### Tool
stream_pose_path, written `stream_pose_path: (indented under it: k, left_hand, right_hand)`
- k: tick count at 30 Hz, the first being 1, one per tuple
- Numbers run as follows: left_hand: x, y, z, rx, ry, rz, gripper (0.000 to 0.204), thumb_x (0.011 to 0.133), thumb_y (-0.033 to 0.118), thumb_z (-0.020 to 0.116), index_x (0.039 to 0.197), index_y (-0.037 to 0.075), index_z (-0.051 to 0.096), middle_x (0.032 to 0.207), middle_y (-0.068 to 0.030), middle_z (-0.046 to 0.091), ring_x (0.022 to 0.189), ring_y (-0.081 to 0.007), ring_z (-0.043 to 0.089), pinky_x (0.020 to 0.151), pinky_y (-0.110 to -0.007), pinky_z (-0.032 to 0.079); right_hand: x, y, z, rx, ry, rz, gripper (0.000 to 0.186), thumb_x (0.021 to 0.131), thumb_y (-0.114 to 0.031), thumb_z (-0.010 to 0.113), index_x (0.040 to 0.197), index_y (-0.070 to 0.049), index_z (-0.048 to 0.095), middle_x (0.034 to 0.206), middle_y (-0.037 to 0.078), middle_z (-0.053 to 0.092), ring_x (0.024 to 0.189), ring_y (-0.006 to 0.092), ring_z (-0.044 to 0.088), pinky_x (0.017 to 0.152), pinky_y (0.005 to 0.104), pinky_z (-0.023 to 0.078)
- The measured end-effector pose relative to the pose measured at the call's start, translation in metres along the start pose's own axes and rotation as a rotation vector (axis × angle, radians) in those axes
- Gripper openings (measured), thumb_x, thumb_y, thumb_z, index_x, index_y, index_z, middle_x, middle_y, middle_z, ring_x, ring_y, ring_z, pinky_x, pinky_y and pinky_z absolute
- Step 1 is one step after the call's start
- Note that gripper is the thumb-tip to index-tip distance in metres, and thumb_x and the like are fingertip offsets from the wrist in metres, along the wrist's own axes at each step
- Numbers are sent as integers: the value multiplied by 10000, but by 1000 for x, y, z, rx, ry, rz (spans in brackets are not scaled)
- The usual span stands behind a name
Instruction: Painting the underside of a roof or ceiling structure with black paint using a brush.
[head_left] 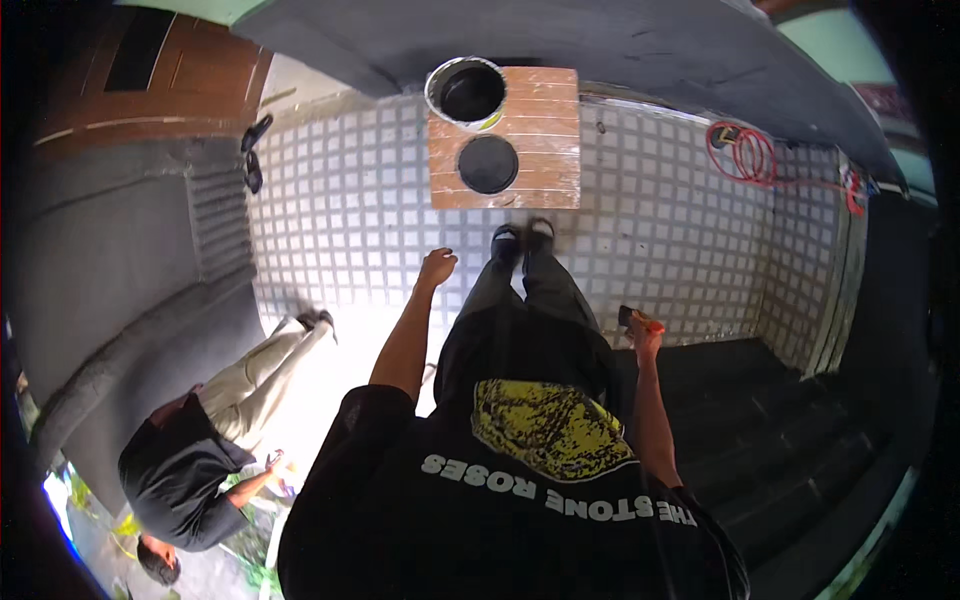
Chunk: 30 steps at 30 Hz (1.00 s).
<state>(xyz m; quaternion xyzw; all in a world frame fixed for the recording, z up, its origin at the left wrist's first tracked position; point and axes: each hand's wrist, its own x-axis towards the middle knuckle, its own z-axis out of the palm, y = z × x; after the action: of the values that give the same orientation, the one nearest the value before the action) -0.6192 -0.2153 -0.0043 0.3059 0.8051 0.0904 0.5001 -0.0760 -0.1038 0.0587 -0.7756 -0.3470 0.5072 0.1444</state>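
Note:
My right hand (pixel 646 334) grips a small tool (pixel 627 316) with a dark head and some orange on it, out to the right of my legs. My left hand (pixel 438 265) hangs left of my legs with fingers curled; whether it holds anything is too small to make out. Beyond my feet stands a low wooden board or table (pixel 550 140). On it sit a pale-rimmed bucket (pixel 465 92) with dark contents and, nearer me, a round dark disc (pixel 487 164), perhaps a lid or tray.
A co-worker (pixel 185 465) is at the lower left. A coiled red hose (pixel 745 150) lies at the right on the tiled floor (pixel 650 200). Dark footwear (pixel 254 150) is at the far left wall. A dark wall (pixel 640 45) runs behind the table; dark steps (pixel 750 430) are at lower right.

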Motion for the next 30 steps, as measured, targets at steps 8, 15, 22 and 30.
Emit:
stream_pose_path:
  k: [8,15,22,30]
  left_hand:
    - [-10,18,30,-261,51,-127,439,911,305,600,1283,80,663,1229,-201,684,1176,-374,630,1011,-431,494]
    - [26,-32,73,-437,100,-126,433,942,321,600,1241,16,672,1163,-234,703,1153,-363,658,968,-420,511]
    - [151,-1,51,-586,281,-31,412,962,273,597,1278,14,653,1145,-169,712,995,-192,693,825,-337,548]
    - [203,14,19,-1139,27,-170,403,977,309,505,1186,-4,648,1103,-130,720,964,-208,691,835,-333,541]
  right_hand:
    - [131,-79,114,-637,-258,-614,285,917,-276,728,1075,-40,753,939,66,764,847,124,695,750,306,541]
    - [100,-183,300,-291,-477,-572,298,912,-191,720,1165,-35,713,1076,187,731,989,287,718,842,347,539]
    - [101,-210,392,-617,-361,-1230,224,888,-133,660,1100,-72,697,994,158,689,937,364,650,776,446,546]
    - [76,-171,436,-825,-298,-1065,152,904,-122,615,1039,-73,663,919,150,681,860,370,664,757,469,544]
